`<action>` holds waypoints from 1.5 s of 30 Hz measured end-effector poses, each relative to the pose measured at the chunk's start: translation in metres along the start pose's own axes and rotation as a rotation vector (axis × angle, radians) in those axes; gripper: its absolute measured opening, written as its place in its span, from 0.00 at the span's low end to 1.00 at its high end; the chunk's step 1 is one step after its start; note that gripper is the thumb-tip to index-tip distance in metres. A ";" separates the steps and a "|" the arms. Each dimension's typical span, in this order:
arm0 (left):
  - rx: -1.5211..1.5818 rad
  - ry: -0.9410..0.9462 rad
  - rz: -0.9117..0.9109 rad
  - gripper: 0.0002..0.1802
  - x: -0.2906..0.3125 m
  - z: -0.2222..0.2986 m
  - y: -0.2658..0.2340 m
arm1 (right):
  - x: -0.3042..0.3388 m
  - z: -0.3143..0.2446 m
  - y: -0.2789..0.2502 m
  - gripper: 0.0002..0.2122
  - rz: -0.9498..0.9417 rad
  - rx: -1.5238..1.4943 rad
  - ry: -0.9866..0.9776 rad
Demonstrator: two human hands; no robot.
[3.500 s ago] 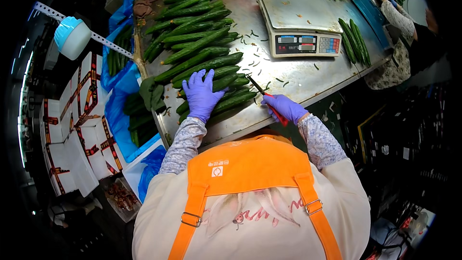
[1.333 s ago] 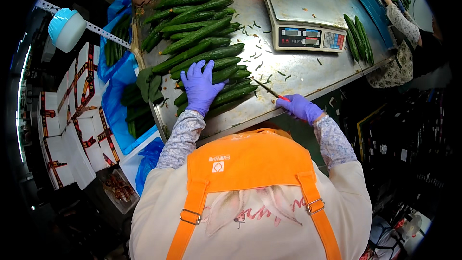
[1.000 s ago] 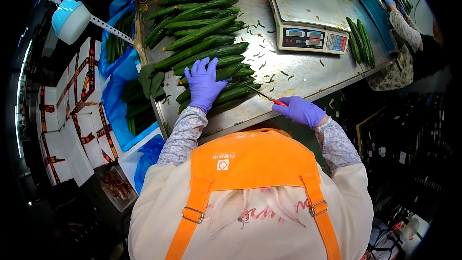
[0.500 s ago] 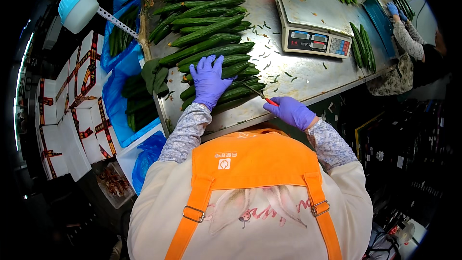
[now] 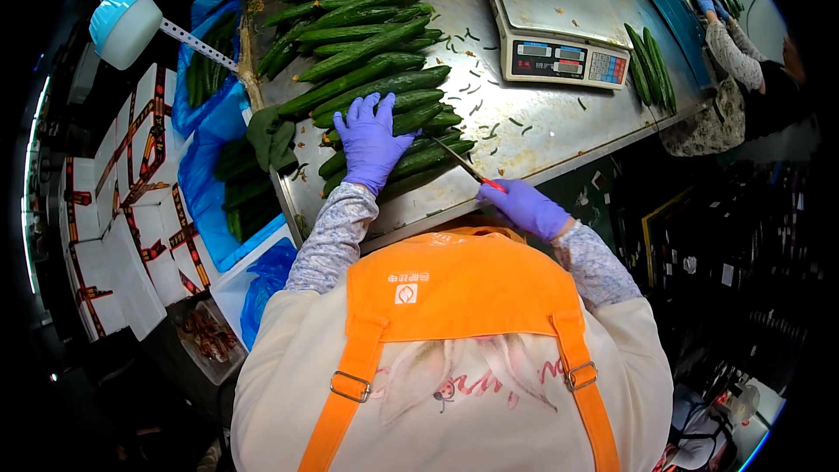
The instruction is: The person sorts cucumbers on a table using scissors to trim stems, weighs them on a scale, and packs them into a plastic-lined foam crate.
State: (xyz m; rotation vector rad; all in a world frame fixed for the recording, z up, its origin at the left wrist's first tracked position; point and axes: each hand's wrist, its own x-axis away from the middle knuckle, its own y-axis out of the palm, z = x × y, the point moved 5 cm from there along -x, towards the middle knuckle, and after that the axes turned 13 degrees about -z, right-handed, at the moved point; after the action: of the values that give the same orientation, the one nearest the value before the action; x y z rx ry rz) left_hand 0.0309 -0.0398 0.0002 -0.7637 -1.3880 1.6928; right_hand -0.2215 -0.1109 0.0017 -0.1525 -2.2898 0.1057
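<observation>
Long green cucumbers (image 5: 384, 83) lie in a heap on the metal table (image 5: 542, 153). My left hand (image 5: 370, 144), in a purple glove, rests on the near end of the heap. Its fingers are spread over the cucumbers and the thumb points right. In my right hand (image 5: 529, 208), also purple-gloved, is a slim-bladed knife (image 5: 463, 164) with a red handle. The blade slants up and left to the ends of the nearest cucumbers, close to my left thumb. Whether the tip touches one, I cannot tell. Small dark green trimmings (image 5: 476, 107) are scattered right of the heap.
A digital scale (image 5: 559, 26) stands beyond the trimmings, with several cucumbers (image 5: 648, 68) beside it. Another person's gloved hands (image 5: 712, 7) are at the far right. Left of the table are blue plastic lining (image 5: 197, 170) and white foam boxes (image 5: 131, 166). A lamp (image 5: 125, 26) hangs upper left.
The view has shifted a little, so the table and scale sit slightly further left and up. My left hand stays on the cucumbers, and more of the knife blade shows now.
</observation>
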 end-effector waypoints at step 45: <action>-0.020 0.121 -0.031 0.53 0.019 0.032 0.012 | -0.005 0.032 0.005 0.26 0.010 0.076 0.000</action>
State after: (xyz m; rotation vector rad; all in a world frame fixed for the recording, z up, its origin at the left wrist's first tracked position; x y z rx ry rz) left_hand -0.0075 -0.0402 -0.0036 -0.8382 -1.3284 1.5846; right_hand -0.2420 -0.1079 -0.0237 -0.1243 -2.2812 0.1977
